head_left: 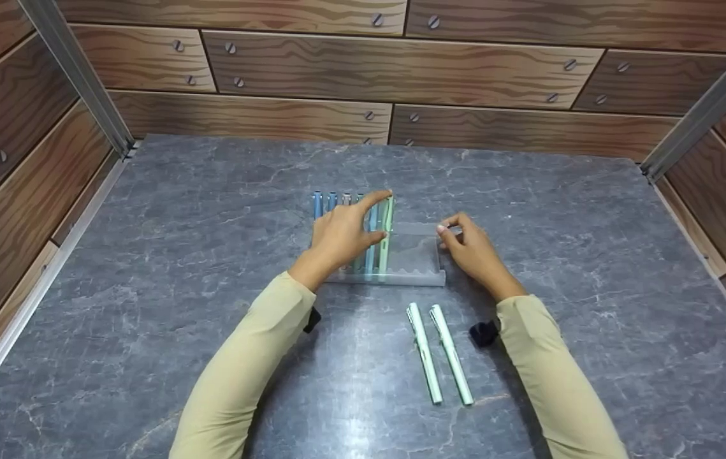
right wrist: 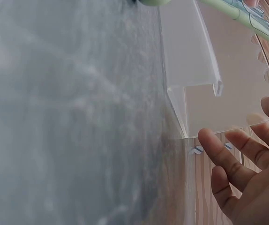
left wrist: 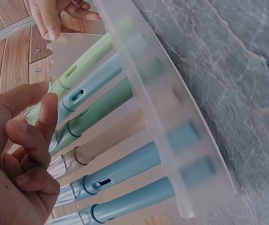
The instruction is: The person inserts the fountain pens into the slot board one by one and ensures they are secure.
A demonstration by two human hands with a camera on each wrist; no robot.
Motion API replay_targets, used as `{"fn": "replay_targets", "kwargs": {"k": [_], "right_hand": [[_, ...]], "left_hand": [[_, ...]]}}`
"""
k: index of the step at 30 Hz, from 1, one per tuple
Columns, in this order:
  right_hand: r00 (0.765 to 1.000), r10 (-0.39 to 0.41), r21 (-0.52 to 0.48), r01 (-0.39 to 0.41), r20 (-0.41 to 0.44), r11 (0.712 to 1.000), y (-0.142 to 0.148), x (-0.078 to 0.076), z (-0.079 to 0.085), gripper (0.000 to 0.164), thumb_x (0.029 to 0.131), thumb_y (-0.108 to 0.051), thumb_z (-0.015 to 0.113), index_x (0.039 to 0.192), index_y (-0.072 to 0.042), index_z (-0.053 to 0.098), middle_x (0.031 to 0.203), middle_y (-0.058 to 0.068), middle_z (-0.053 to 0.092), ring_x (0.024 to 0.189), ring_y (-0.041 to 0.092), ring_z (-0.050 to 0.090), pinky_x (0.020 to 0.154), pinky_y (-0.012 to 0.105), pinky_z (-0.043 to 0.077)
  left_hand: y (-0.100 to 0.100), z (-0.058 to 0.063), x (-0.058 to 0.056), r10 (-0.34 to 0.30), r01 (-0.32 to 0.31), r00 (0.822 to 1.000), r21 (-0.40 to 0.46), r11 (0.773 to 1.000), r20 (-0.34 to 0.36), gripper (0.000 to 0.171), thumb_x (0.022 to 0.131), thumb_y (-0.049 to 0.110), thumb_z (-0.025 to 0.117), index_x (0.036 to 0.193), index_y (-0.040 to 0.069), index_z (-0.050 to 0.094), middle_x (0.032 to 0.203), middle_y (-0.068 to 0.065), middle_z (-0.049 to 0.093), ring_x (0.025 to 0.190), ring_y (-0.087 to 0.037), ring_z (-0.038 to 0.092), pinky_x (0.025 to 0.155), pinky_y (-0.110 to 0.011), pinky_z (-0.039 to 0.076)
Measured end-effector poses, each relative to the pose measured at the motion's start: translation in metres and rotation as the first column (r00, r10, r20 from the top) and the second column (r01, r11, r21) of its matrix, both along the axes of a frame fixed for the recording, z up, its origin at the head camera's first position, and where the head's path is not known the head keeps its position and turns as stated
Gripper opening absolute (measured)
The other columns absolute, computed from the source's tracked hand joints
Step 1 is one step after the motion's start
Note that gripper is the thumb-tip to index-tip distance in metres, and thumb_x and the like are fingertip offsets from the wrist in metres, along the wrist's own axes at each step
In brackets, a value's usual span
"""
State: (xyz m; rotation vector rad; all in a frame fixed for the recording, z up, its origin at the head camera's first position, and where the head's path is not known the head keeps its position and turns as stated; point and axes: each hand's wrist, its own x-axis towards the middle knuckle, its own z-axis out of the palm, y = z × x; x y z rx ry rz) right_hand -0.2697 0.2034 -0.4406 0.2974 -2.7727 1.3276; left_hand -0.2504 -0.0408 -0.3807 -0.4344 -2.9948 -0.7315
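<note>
A frosted clear pen stand stands mid-table, its left part filled with several pens side by side: blue pens, a beige pen, a darker green pen, a light blue pen and a light green pen. My left hand reaches over them, index fingertip at the top end of the light green pen and thumb beside its barrel, the other fingers bent. At the stand's right edge, my right hand pinches the panel between thumb and fingers.
Two pale mint pens, a left one and a right one, lie on the grey marbled table in front of the stand, near the right forearm. Wood-patterned walls enclose the table at the back and sides.
</note>
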Motion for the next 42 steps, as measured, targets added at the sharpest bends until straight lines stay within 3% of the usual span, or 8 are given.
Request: {"fn": "replay_targets", "kwargs": {"k": [12,18,27,35,42], "right_hand": [[1.0,0.005,-0.008,-0.005,-0.007,1.0,0.001,0.0,-0.002,0.021,0.1,-0.019,0.051,0.109,0.0,0.052,0.106,0.024,0.066,0.09,0.035,0.07,0.076,0.03,0.052],[1.0,0.005,-0.01,-0.005,0.007,1.0,0.001,0.0,0.0,0.021,0.101,-0.02,0.05,0.11,-0.001,0.052,0.107,0.024,0.065,0.091,0.035,0.069,0.081,0.039,0.053],[1.0,0.018,-0.006,-0.018,0.004,1.0,0.002,0.001,0.0,0.022,0.101,-0.019,0.049,0.11,0.001,0.05,0.112,0.025,0.063,0.094,0.036,0.069,0.082,0.038,0.053],[1.0,0.013,-0.013,-0.013,0.024,1.0,0.001,-0.001,0.0,0.023,0.101,-0.02,0.049,0.111,0.0,0.051,0.111,0.024,0.064,0.096,0.035,0.068,0.087,0.044,0.052],[1.0,0.001,0.005,-0.001,0.02,1.0,0.001,-0.001,0.0,0.024,0.101,-0.023,0.05,0.111,-0.002,0.052,0.11,0.022,0.065,0.097,0.033,0.067,0.087,0.043,0.05]], "left_hand": [[-0.003,0.002,0.007,-0.042,0.042,0.999,0.026,0.999,0.019,0.066,0.086,0.041,0.07,0.144,0.042,0.038,0.052,0.006,0.033,0.043,-0.009,0.025,0.039,-0.023,0.021],[0.001,0.004,0.015,-0.071,0.069,0.997,0.044,0.997,0.034,0.07,0.084,0.045,0.072,0.145,0.04,0.038,0.051,0.006,0.041,0.042,-0.008,0.028,0.038,-0.023,0.021],[0.004,0.002,0.022,-0.113,0.105,0.99,0.09,0.99,0.086,0.069,0.083,0.044,0.073,0.144,0.037,0.042,0.061,0.005,0.061,0.044,-0.007,0.042,0.038,-0.022,0.024],[0.006,-0.001,0.029,-0.126,0.117,0.987,0.087,0.989,0.1,0.068,0.081,0.048,0.073,0.141,0.036,0.045,0.058,0.006,0.055,0.047,-0.007,0.041,0.04,-0.023,0.028],[0.01,-0.005,0.037,-0.168,0.153,0.978,0.123,0.981,0.12,0.066,0.08,0.048,0.074,0.139,0.033,0.049,0.068,0.008,0.063,0.053,-0.009,0.052,0.044,-0.022,0.036]]}}
